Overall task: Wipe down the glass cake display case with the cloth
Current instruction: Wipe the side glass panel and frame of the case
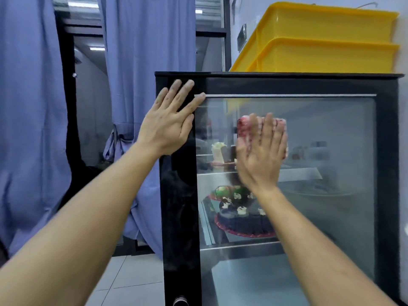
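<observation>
Against the display case (181, 195) glass, right hand (260, 151) is pressing the cloth (244, 123) with flat fingers, left hand (170, 120) spread bracing the frame; cloth risks slipping out, being unpinched.

Glossy black display case (180, 217) with smooth glass; red cloth (244, 125), possibly terry; glossy yellow plastic bins (326, 40).

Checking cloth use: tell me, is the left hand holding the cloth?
No: the left hand lies flat on the case's black frame; the cloth is under the right hand.
</observation>
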The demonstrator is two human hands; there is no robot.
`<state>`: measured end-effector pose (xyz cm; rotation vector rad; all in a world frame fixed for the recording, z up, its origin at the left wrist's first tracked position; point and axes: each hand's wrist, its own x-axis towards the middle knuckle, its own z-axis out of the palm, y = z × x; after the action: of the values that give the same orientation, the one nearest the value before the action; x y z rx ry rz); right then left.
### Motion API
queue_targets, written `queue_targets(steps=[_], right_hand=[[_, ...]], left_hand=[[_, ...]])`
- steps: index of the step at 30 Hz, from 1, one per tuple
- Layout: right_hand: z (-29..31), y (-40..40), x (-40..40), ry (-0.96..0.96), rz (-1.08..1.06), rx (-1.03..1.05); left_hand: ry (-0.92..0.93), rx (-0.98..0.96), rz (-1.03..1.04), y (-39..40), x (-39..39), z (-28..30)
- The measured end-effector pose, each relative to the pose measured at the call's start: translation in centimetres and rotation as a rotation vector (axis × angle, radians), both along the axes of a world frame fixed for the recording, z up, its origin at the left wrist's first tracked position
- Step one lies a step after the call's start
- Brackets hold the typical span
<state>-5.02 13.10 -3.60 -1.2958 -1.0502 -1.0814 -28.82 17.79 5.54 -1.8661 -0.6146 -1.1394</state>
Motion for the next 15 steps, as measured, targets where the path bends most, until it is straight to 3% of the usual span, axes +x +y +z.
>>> queue_targets(steps=[3, 6, 9, 12, 15], right_hand=[[-4.3, 0.2, -3.7, -0.328, 0.059, -0.121], [-2.8, -0.3, -1.2, -0.545, 0.044, -0.152], [2.3, -1.1, 4.4, -0.242, 0.003, -0.073], [1.7, -2.3, 7.8, 0.095, 0.011, -0.021], [-4.3, -2.0, 2.7, 0.085, 0.019, -0.037]], left_hand=[[-0.254, -0.089, -0.045, -0.3, 1.6, -3.5], [-0.349, -0.095, -0.018, -0.1, 2.6, -6.6], [-0.317, -0.065, 0.014, 0.2, 2.8, -6.3], [-0.304, -0.089, -0.021, 0.4, 2.8, -4.8], [-0.369, -0.083, 0.001, 0.6, 3.6, -4.4]])
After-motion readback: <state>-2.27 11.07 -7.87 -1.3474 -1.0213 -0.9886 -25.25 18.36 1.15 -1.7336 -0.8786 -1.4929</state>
